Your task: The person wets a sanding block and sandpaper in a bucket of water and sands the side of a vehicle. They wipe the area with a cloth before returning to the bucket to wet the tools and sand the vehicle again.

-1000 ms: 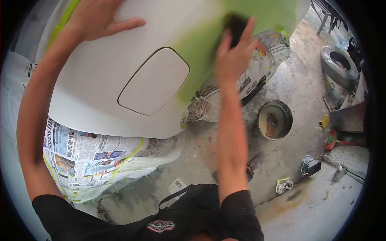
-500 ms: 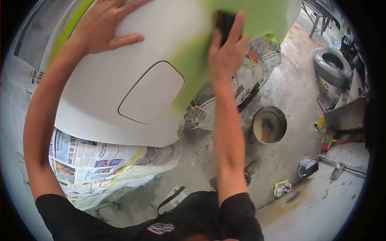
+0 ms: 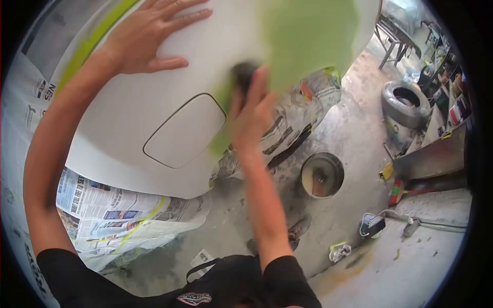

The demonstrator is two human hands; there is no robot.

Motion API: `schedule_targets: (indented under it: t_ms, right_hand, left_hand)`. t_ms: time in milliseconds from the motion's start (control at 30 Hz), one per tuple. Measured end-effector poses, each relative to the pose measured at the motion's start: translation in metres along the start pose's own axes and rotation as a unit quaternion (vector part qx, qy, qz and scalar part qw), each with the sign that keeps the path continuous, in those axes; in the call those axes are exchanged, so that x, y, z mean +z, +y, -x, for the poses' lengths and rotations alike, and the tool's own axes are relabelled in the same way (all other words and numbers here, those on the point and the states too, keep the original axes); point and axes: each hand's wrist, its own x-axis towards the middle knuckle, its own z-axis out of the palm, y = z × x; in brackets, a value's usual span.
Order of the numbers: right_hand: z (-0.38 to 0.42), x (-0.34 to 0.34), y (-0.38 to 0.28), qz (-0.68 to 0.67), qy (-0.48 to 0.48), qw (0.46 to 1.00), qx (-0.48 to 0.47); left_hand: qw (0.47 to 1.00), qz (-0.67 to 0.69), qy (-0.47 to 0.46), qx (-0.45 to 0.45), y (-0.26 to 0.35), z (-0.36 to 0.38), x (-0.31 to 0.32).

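My left hand (image 3: 146, 38) lies flat with spread fingers on the upper part of a white car body panel (image 3: 113, 123). In my right hand (image 3: 254, 115) is a black sanding block (image 3: 242, 76), blurred by motion, against the panel at the left border of a green patch (image 3: 310, 41). Below and to the left of the block is the closed fuel flap (image 3: 187, 131), outlined by a dark seam. Newspaper masking (image 3: 295, 115) covers the area beyond the panel's lower right edge, and more newspaper (image 3: 128, 213) hangs under its bottom edge.
On the concrete floor stands a round bucket (image 3: 337, 167) with cloudy liquid and a brownish object inside. Further right are a tyre (image 3: 405, 118), a brush with red and green parts (image 3: 395, 192) and a cable (image 3: 436, 225). A bench (image 3: 398, 36) stands at the back right.
My right hand has brought the block down and left across the panel, from the green patch towards the fuel flap. My left hand remains flat on the panel. The view has shifted slightly.
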Motion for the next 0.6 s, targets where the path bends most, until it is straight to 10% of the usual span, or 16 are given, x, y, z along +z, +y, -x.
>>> schedule_targets:
  t_ms: [133, 300, 367, 500, 600]
  right_hand:
    - [-0.024, 0.003, 0.026, 0.004, -0.039, 0.996, -0.080]
    - [-0.079, -0.009, 0.018, -0.004, -0.094, 0.976, 0.195]
    - [-0.006, -0.002, -0.011, 0.020, -0.003, 0.999, -0.033]
    - [-0.015, 0.006, 0.030, 0.021, -0.007, 0.992, -0.122]
    - [-0.090, 0.008, 0.063, 0.044, -0.026, 0.993, 0.109]
  left_hand:
    - [1.000, 0.009, 0.006, 0.004, 0.000, 0.001, 0.000]
    - [1.000, 0.001, 0.002, 0.013, -0.001, 0.002, -0.003]
    - [1.000, -0.007, 0.009, 0.007, -0.003, 0.001, 0.003]
    - [1.000, -0.028, -0.002, 0.000, 0.000, 0.001, 0.006]
    - [1.000, -0.027, 0.009, 0.008, 0.000, 0.002, 0.006]
